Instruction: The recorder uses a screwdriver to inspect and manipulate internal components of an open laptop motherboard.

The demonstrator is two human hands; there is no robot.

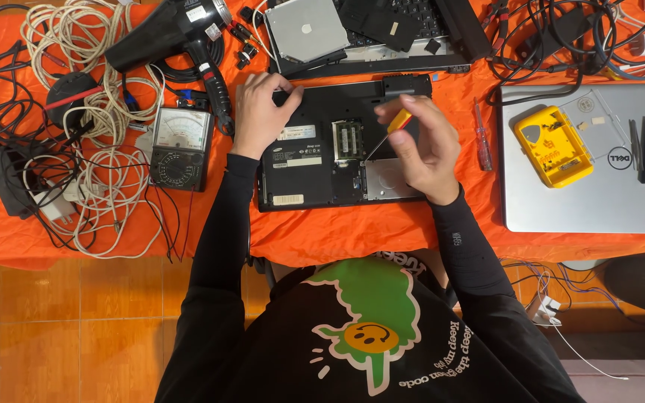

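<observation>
Black laptop (pixel 315 160): left hand (pixel 259 112) flat on its edge, right hand (pixel 423 145) pinching screwdriver (pixel 390 130).

Upturned laptop (pixel 315 160) at centre of bench (pixel 113 250), base facing up. Left hand (pixel 259 112) resting on its rear left corner. Right hand (pixel 423 145) above its right part, fingers (pixel 401 112) closed round a screwdriver (pixel 386 134), tip down toward the open bay. Multimeter (pixel 179 148) just left of the laptop. Hair dryer (pixel 177 33) behind the multimeter, handle reaching down beside it. Coiled cables (pixel 98 112) further left, spread across the bench. Dismantled laptop (pixel 371 33) behind the central one. Second screwdriver (pixel 482 138) lying right of the right hand. Closed laptop (pixel 591 201) at far right, small case (pixel 554 145) on its lid.
</observation>
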